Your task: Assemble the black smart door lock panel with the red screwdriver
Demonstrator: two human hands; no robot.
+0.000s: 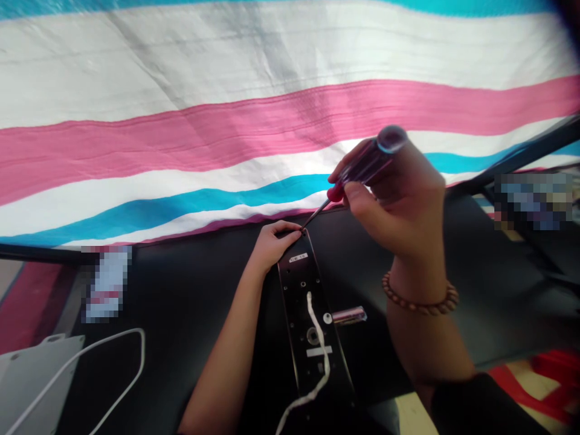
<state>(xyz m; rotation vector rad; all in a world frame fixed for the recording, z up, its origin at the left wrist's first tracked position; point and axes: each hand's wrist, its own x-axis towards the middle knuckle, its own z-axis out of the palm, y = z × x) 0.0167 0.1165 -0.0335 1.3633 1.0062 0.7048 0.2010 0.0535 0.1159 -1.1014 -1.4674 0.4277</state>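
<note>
A long black lock panel (pixel 312 320) lies lengthwise on the black table (pixel 190 290), with a white cable (pixel 317 329) running down its middle and a small metal handle (pixel 348 315) sticking out to its right. My left hand (pixel 274 241) grips the panel's far end, fingers curled on its top edge. My right hand (pixel 389 193), with a bead bracelet on the wrist, is closed round a screwdriver (pixel 362 166) with a purple-red handle. The screwdriver's tip touches the panel's far corner beside my left fingers.
A striped white, pink and blue tarp (pixel 272 103) hangs behind the table. A grey metal plate (pixel 31 374) and a white cord (pixel 113 362) lie at the near left. A black bar (pixel 521 157) runs at the right. Red furniture (pixel 544 386) stands below the table's right edge.
</note>
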